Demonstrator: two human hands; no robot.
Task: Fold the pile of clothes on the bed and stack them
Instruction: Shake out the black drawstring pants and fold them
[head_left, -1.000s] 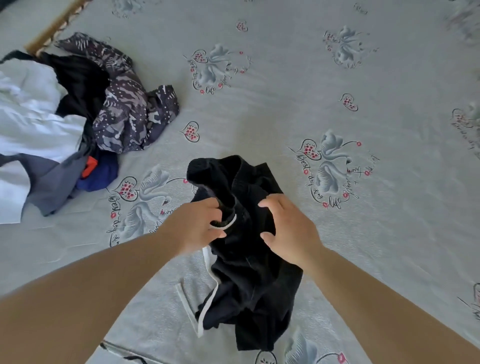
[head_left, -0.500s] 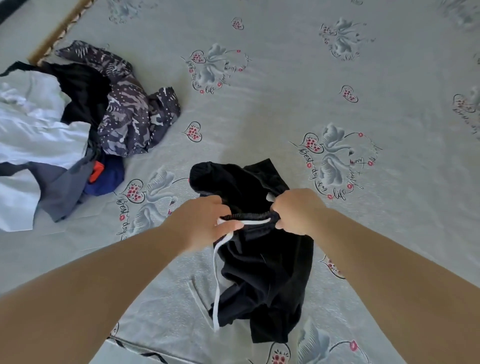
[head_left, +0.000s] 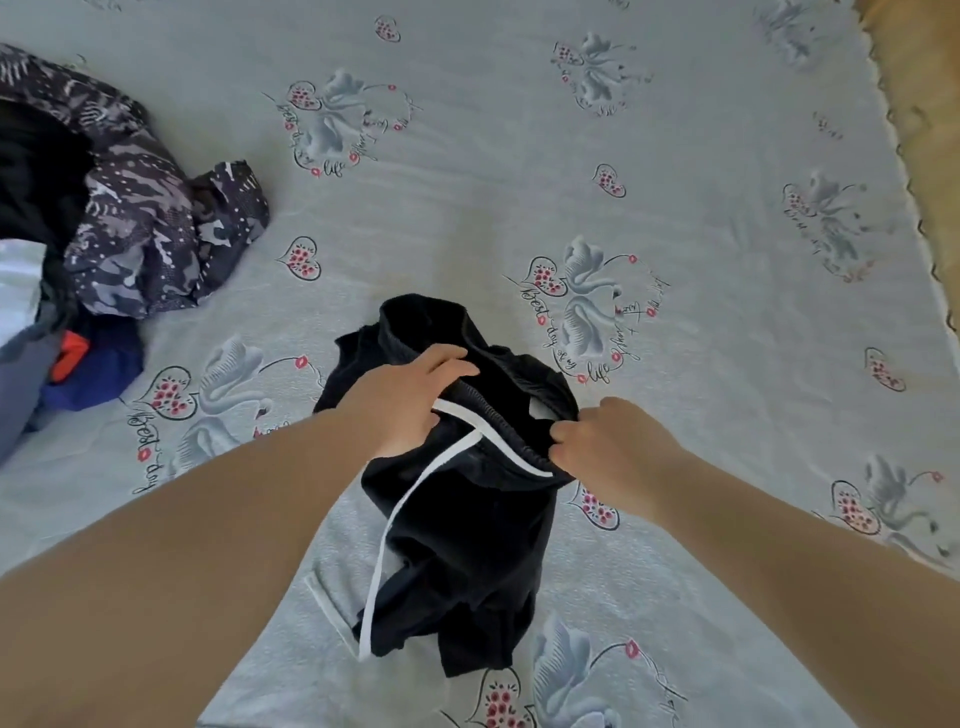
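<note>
Far off to the left of where I hold, the unfolded pile of clothes lies heaped on the bed sheet, a patterned grey garment on its near side with white, black and blue pieces behind and under it; it sits well apart from my hands, which I judge leaves me bare sheet to fold on. Closer in, my left hand rests on the black shorts, its fingers fairly straight and reaching over the waistband's left side while the thumb tucks down by the white drawstring; whether it truly pinches the fabric I cannot tell, since the underside is hidden. That drawstring trails down from my left grip along the shorts' left edge to the hem below. Between my two hands the elastic waistband runs taut and slightly open, and I take it I am holding it this way to find the garment's top edge and square it up. To the right end of that band my right hand has its fingers curled tight, pinching the waistband's corner. The legs of the shorts hang crumpled beneath both grips toward me, so the fold itself is not yet begun, and no stack shows anywhere beyond my right hand
</note>
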